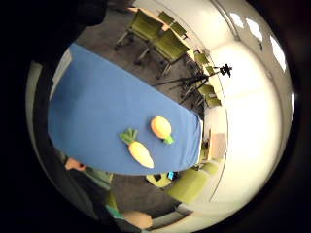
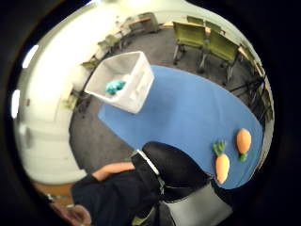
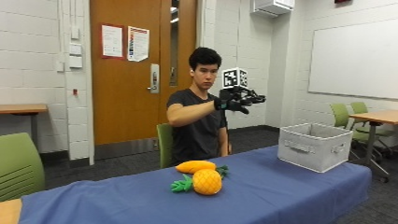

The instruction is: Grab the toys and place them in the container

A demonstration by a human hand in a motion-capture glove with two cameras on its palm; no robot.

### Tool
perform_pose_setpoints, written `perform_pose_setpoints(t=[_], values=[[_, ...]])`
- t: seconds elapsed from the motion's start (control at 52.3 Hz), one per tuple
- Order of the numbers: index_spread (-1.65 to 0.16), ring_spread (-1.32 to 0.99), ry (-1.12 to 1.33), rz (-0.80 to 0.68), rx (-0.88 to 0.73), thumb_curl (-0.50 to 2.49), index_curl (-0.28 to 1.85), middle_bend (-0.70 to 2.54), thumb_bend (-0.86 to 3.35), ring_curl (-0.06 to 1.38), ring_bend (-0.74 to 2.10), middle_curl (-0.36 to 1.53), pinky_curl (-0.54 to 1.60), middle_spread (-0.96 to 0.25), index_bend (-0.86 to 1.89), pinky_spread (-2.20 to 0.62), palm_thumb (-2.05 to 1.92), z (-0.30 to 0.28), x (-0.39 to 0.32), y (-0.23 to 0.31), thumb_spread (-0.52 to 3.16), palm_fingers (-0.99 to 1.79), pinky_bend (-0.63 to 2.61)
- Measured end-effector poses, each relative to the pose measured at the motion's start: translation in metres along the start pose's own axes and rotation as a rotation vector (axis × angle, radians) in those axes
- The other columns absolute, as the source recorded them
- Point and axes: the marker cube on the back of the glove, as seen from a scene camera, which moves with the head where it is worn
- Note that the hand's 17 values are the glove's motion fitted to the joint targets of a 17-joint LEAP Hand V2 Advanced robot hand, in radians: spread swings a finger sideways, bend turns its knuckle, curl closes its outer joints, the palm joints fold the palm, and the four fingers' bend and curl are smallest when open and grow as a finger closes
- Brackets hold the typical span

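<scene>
R hand (image 3: 239, 100) raised, fingers spread; toys (image 3: 199, 177) mid-table, container (image 3: 314, 145) near table end.

Classroom: whiteboard (image 3: 354, 58), green chairs (image 3: 18, 165), cinder-block walls (image 3: 37, 70).

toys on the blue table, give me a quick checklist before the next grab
1. Gloved right hand free: ok, raised in the air, fingers spread, holding nothing.
2. Toys reachable: ok, carrot and pineapple lie together on the blue table.
3. Toys unobstructed: ok, nothing covers either.
4. Container ready: ok, upright and open on the table, apart from the toys.
5. Room in container: ok, only one teal item inside.
6. Bare hand's position: cannot tell.
</scene>
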Motion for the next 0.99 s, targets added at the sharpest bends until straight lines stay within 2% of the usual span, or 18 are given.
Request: perform_pose_setpoints(t=[0.038,0.077,0.287,0.402,0.727,0.995], values=[[-0.27,-0.36,0.090,0.152,0.003,0.30,0.37,0.16,-0.06,0.21,0.37,0.36,0.33,-0.18,0.08,-0.12,-0.06,0.004,0.016,0.009,1.08,-0.22,0.92],[-0.28,-0.35,0.103,0.205,0.003,0.29,0.35,0.16,-0.06,0.21,0.35,0.36,0.33,-0.18,0.08,-0.12,-0.06,0.005,0.029,0.021,1.08,-0.22,0.91],[-0.29,-0.32,0.092,0.330,-0.024,0.26,0.28,0.16,-0.06,0.22,0.28,0.34,0.32,-0.18,0.09,-0.09,-0.07,0.015,0.075,0.076,1.04,-0.19,0.87],[-0.29,-0.32,0.065,0.426,-0.053,0.25,0.27,0.16,-0.07,0.23,0.24,0.33,0.32,-0.18,0.11,-0.08,-0.08,0.058,0.109,0.131,1.02,-0.17,0.83],[-0.29,-0.30,-0.029,0.493,-0.163,0.22,0.23,0.16,-0.07,0.26,0.18,0.32,0.32,-0.16,0.10,-0.06,-0.09,0.173,0.119,0.180,0.98,-0.17,0.78],[-0.29,-0.30,-0.025,0.497,-0.198,0.21,0.23,0.16,-0.07,0.25,0.16,0.31,0.33,-0.16,0.12,-0.06,-0.09,0.215,0.120,0.186,0.98,-0.17,0.76]])
